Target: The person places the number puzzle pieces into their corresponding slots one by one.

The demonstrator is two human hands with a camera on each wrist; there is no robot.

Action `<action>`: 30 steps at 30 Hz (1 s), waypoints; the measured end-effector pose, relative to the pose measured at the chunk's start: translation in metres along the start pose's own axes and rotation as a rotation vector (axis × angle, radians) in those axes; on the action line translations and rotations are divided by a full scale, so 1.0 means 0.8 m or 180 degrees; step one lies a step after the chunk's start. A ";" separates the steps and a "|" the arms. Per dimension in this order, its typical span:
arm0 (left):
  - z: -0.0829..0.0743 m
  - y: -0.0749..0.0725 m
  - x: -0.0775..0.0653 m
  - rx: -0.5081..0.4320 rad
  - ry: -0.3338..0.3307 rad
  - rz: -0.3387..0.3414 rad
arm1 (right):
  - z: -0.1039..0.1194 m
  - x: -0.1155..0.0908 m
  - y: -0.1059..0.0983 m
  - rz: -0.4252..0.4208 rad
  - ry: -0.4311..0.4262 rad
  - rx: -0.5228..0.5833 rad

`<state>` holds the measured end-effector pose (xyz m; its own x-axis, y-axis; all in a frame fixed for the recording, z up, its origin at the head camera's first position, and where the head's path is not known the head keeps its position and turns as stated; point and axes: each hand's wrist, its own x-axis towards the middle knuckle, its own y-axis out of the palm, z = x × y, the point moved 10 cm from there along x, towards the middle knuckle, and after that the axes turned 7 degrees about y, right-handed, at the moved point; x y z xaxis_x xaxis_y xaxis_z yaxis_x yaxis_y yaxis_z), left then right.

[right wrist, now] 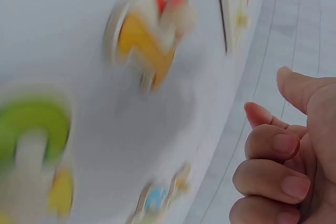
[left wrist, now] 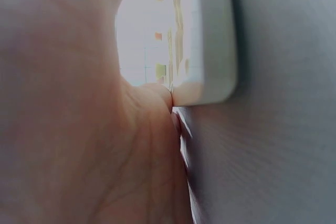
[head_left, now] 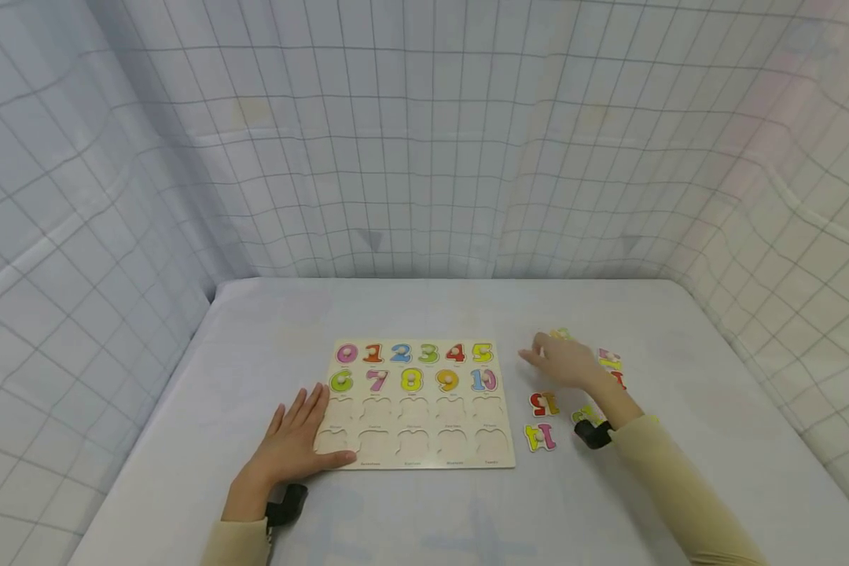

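Observation:
A wooden number puzzle board (head_left: 394, 401) lies on the table, with pieces 0 to 10 set in its two upper rows and bare recesses in the two lower rows. My left hand (head_left: 288, 446) rests, fingers extended, on the board's left edge; the left wrist view shows the palm beside the board's rounded corner (left wrist: 218, 51). To the right of the board, my right hand (head_left: 568, 363) hovers among loose number pieces. In the right wrist view its thumb and index finger are apart, the other fingers are bent, and nothing shows between them.
Near the board's right side lie a red-and-orange piece (head_left: 543, 404) and a yellow-and-pink piece (head_left: 540, 437). A green piece (head_left: 586, 414) sits partly under the right wrist. Farther right is a pink-and-yellow piece (head_left: 609, 359). Checked curtains (head_left: 431, 173) surround the table.

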<state>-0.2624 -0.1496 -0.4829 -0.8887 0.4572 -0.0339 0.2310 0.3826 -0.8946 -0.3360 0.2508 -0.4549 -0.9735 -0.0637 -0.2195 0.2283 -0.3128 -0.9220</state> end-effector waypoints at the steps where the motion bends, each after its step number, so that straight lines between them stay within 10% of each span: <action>1: 0.000 0.000 0.000 -0.0005 0.0003 -0.0006 | -0.013 -0.002 -0.007 -0.0028 0.0058 -0.0005; 8: -0.001 0.001 -0.001 -0.0058 0.0059 -0.0077 | -0.077 -0.023 -0.043 -0.0145 0.0253 0.0153; 21: 0.000 0.001 0.000 -0.0076 0.0082 -0.0079 | -0.067 -0.064 -0.028 0.0026 0.0069 0.0062; 30: 0.003 0.001 0.001 -0.0030 0.0020 0.0002 | -0.118 -0.094 -0.049 -0.0122 0.0197 0.0097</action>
<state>-0.2639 -0.1504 -0.4850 -0.8860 0.4626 -0.0318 0.2354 0.3897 -0.8904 -0.2708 0.3571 -0.4322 -0.9789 0.0073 -0.2042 0.1894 -0.3426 -0.9202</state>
